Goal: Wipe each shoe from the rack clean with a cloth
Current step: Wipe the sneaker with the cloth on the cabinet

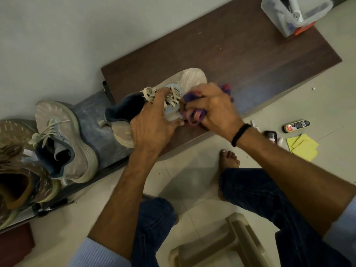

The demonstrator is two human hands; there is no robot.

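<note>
Fingers of the left hand (152, 122) curl over the laces and midfoot of the pale sneaker (190, 78), gripping it. The right hand (212, 106) is closed around a bunched purple-and-pink cloth (192, 117), which is pressed to the sneaker's near side. The sneaker lies tilted on the dark wooden counter (250, 54), toe pointing away and heel toward the rack (96, 122).

To wipe well, I judge the left hand should brace the sneaker firmly so it cannot skid. It should also turn it bit by bit, so the cloth meets the sole edge, toe and far side, not just this 1 patch. A flatter fold of cloth would likely cover more than a tight wad, and the laces could snag it.

At the counter's far end stands 1 translucent plastic box (277, 22), seemingly open at the top. It holds what look like bottles or tubes, too blurred to name. On the rack 2 more shoes wait: a second sneaker (63, 132) and a brown shoe (19, 170).
</note>
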